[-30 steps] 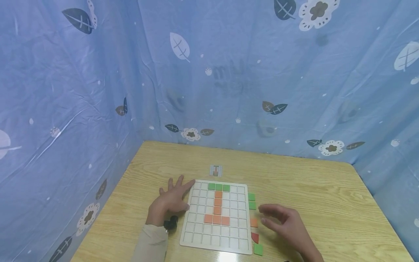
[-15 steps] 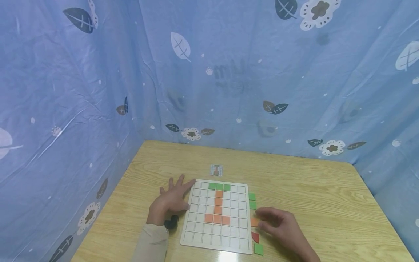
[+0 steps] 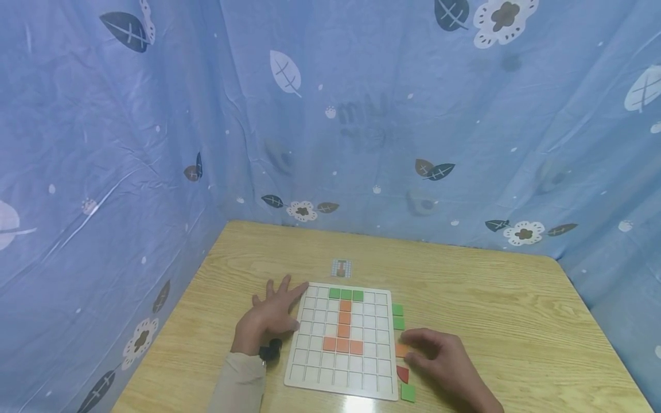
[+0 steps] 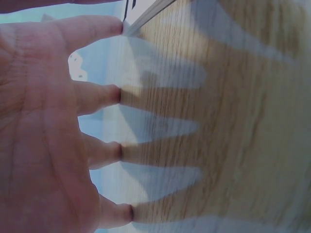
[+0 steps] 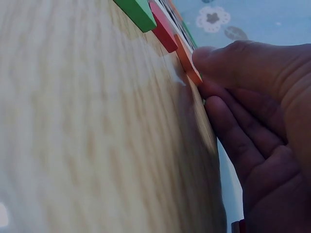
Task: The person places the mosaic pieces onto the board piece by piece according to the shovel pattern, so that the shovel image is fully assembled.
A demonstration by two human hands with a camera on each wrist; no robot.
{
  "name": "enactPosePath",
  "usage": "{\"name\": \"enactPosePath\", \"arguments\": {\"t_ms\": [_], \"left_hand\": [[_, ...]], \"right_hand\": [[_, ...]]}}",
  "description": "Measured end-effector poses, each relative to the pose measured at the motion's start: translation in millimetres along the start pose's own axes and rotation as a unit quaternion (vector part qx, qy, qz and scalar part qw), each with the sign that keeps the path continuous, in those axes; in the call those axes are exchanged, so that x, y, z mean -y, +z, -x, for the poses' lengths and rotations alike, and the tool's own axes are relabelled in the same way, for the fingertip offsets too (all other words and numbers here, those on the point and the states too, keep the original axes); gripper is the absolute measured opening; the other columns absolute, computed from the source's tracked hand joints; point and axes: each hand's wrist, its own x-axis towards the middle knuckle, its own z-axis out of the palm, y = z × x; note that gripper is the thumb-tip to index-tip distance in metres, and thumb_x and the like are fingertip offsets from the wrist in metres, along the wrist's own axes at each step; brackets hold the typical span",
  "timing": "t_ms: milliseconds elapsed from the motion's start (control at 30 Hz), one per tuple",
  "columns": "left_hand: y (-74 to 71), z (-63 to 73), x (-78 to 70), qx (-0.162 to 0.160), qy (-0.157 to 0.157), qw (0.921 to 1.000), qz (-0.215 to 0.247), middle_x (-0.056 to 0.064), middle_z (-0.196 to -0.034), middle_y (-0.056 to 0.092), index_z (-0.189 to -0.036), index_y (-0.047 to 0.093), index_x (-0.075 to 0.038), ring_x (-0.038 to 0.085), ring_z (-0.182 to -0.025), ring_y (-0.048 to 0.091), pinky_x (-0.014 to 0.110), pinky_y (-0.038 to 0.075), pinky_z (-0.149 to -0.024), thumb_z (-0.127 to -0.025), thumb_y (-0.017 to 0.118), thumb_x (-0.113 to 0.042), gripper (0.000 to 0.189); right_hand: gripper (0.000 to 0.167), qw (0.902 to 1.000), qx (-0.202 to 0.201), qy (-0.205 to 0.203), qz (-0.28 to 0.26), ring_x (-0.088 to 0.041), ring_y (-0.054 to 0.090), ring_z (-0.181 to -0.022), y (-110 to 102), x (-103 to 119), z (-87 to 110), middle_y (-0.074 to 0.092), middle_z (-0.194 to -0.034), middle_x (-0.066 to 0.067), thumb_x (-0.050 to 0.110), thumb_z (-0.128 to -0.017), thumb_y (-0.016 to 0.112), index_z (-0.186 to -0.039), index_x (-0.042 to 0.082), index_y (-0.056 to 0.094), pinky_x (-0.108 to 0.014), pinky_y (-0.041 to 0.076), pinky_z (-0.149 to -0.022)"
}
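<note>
In the head view a white grid board [image 3: 312, 376] lies on the table. Green tiles [image 3: 346, 295] form a short row near its far edge, and orange tiles [image 3: 344, 331] form a column and a crossbar below. My left hand [image 3: 268, 318] rests with fingers spread at the board's left edge, one fingertip at the far corner. Its spread fingers [image 4: 97, 97] touch the wood in the left wrist view. My right hand [image 3: 439, 357] pinches a loose orange tile [image 5: 187, 60] at the board's right edge between thumb and fingers; the fingers' far sides are partly hidden.
Along the board's right side lie two loose green tiles [image 3: 398, 316], a red rounded tile [image 3: 403, 374] and another green tile [image 3: 408, 393]. A small pattern card [image 3: 341, 268] lies beyond the board. A blue patterned curtain [image 3: 361, 143] encloses the wooden table [image 3: 490, 298].
My right hand has moved slightly left onto the loose orange tile, and its thumb and fingers have closed about it. The left hand and the board have stayed in place.
</note>
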Motion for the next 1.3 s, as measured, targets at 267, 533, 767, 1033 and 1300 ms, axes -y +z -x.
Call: {"name": "enactPosePath", "arguments": {"t_ms": [267,533,767,1033,1300], "left_hand": [[0.7,1.0,0.9,0.002,0.002,1.0,0.009,0.028,-0.18,0.019,-0.167,0.047,-0.022,0.067,-0.162,0.003,0.095,0.003,-0.117,-0.077,0.084,-0.008,0.098],[0.4,0.5,0.3,-0.004,0.003,0.9998,0.02,0.03,-0.18,0.019,-0.166,0.049,-0.02,0.068,-0.162,0.002,0.096,0.001,-0.116,-0.075,0.084,-0.004,0.099],[-0.5,0.2,-1.1,-0.001,0.001,1.0,0.005,0.028,-0.181,0.018,-0.167,0.048,-0.023,0.067,-0.163,0.002,0.096,0.004,-0.116,-0.075,0.086,-0.007,0.101],[3.9,-1.0,1.3,-0.009,0.015,0.9997,0.02,0.03,-0.179,0.019,-0.167,0.047,-0.025,0.069,-0.161,0.002,0.097,0.001,-0.115,-0.075,0.08,-0.006,0.1],[1.0,-0.6,-1.8,0.001,-0.001,1.0,-0.001,0.028,-0.181,0.019,-0.168,0.047,-0.026,0.067,-0.163,0.003,0.096,0.004,-0.116,-0.076,0.086,-0.011,0.1]], "right_hand": [[0.04,0.9997,-0.006,-0.012,0.018,-0.003,0.074,-0.114,3.4,-0.8,-1.2,0.08,-0.113,0.022,0.008,-0.082,0.093,-0.107,0.037,0.082,-0.023,0.058,-0.104],[0.043,0.9989,-0.014,-0.019,0.04,-0.002,0.074,-0.113,4.0,3.0,-1.2,0.079,-0.111,0.024,0.004,-0.083,0.091,-0.105,0.039,0.082,-0.021,0.057,-0.104],[0.035,0.9996,-0.003,0.012,0.024,-0.002,0.073,-0.113,-0.6,7.3,1.1,0.079,-0.111,0.025,0.01,-0.087,0.091,-0.105,0.039,0.082,-0.026,0.06,-0.103],[0.034,0.9989,-0.043,-0.007,0.017,0.001,0.074,-0.108,-12.4,12.5,4.3,0.082,-0.11,0.02,0.011,-0.084,0.094,-0.107,0.033,0.084,-0.023,0.061,-0.097],[0.032,0.9955,-0.066,-0.06,0.033,0.002,0.074,-0.104,-19.1,12.1,4.6,0.082,-0.109,0.019,0.008,-0.084,0.093,-0.108,0.03,0.084,-0.022,0.063,-0.09]]}}
